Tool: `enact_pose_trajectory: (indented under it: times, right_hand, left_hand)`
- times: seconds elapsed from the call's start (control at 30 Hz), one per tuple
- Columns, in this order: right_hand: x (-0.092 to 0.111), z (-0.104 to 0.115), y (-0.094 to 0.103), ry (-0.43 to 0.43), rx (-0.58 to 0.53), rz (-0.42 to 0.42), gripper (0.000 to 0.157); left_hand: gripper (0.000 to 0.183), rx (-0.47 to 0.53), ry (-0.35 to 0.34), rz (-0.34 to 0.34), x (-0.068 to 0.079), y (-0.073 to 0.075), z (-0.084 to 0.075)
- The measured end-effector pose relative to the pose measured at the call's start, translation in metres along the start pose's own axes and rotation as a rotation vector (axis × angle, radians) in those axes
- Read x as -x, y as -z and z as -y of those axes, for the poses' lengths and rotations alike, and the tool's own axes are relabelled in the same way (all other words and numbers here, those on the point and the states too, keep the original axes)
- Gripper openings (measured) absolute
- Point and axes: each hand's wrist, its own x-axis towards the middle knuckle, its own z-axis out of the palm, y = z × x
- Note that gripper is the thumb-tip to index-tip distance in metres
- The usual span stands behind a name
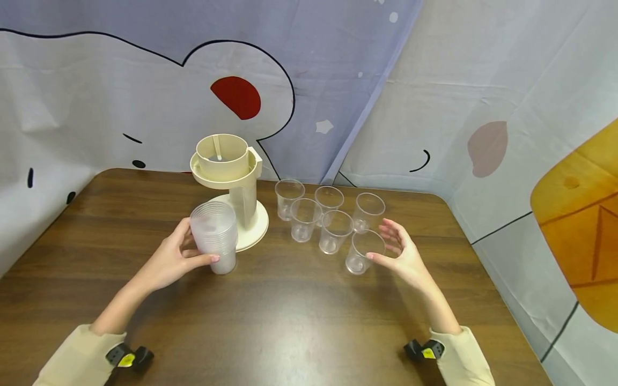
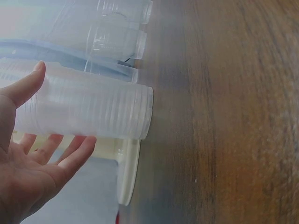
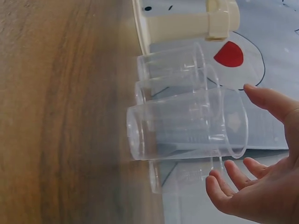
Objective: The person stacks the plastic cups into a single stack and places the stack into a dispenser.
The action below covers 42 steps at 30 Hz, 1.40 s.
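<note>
My left hand (image 1: 166, 262) holds a tall stack of nested clear plastic cups (image 1: 217, 236), upright on the table just in front of the cream-coloured stand. In the left wrist view the thumb lies along one side of the stack (image 2: 88, 102) and the fingers along the other. On the right, my right hand (image 1: 405, 262) is spread around the nearest single plastic cup (image 1: 356, 264), thumb tip right at its rim. The right wrist view shows the fingers (image 3: 224, 186) parted and extended beside that cup (image 3: 168, 130), which stands upright.
Several more clear plastic cups (image 1: 330, 244) stand upright in two rows at the back middle. Left of them rises the cream cup-holder stand (image 1: 243, 203) with a ring on top and a round base. A printed cloth (image 1: 362, 107) hangs behind the wooden table (image 1: 289, 321).
</note>
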Motion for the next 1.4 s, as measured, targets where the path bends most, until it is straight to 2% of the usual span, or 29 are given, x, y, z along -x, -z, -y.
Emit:
enact_pose_trajectory:
  times: [0.2,0.63,1.23,1.4]
  right_hand:
    - [0.001,-0.007,-0.001,-0.018,-0.004,0.035,0.087]
    - [0.001,-0.016,-0.009,-0.025,-0.022,0.052,0.096]
    - [-0.002,-0.021,-0.02,-0.047,-0.046,0.048,0.083]
    - [-0.002,-0.021,-0.021,-0.031,-0.046,0.049,0.08]
  left_hand:
    - [0.074,0.007,0.004,0.003,0.0,-0.001,0.0]
    - [0.073,0.006,0.002,0.0,0.001,0.0,0.0]
    - [0.074,0.013,0.002,0.0,-0.001,0.0,0.002]
    - [0.074,0.012,-0.003,0.002,-0.001,0.0,0.003]
